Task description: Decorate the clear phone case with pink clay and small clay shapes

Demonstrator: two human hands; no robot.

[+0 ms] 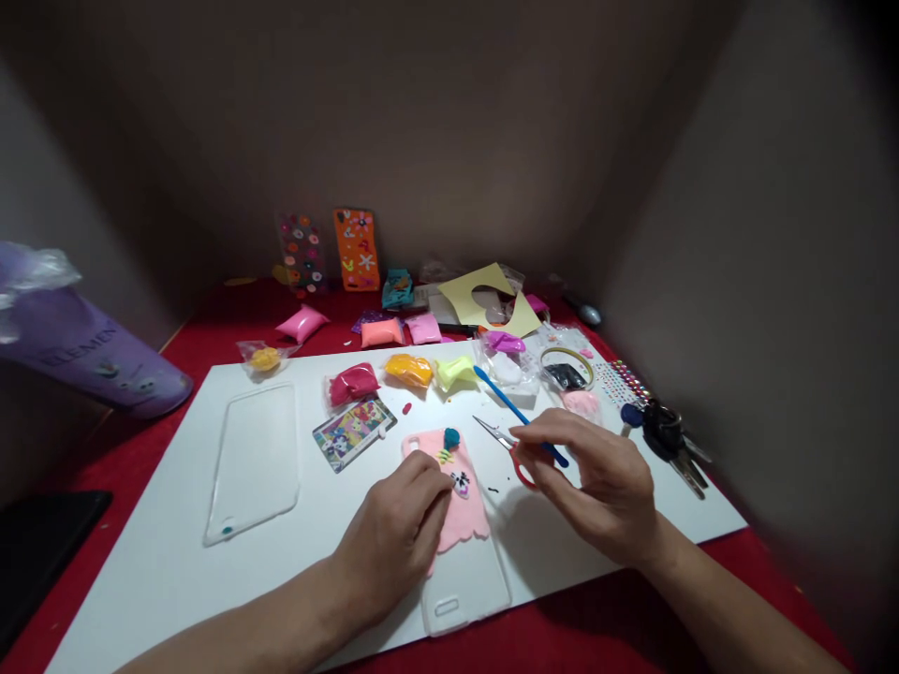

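A clear phone case [467,594] lies on the white board, its upper part covered with pink clay [460,529]. On the pink clay sit a teal clay piece [451,437], small yellow-green strips [445,457] and a white, black and purple clay shape [461,483]. My left hand [404,515] rests on the case's left side, fingers bent together at the clay shape; what they pinch is hidden. My right hand [594,487] hovers over red-handled scissors [497,432] and a blue stick tool [509,398]. Its thumb and forefinger come together, and I cannot make out anything between them.
Another clear case [257,459] and a picture card [355,432] lie left. Bagged clay in red [353,384], orange [408,371] and yellow [455,373] lines the back. Keys [678,445] lie right; a purple tumbler [105,346] leans left. A decorated orange case [357,250] stands behind.
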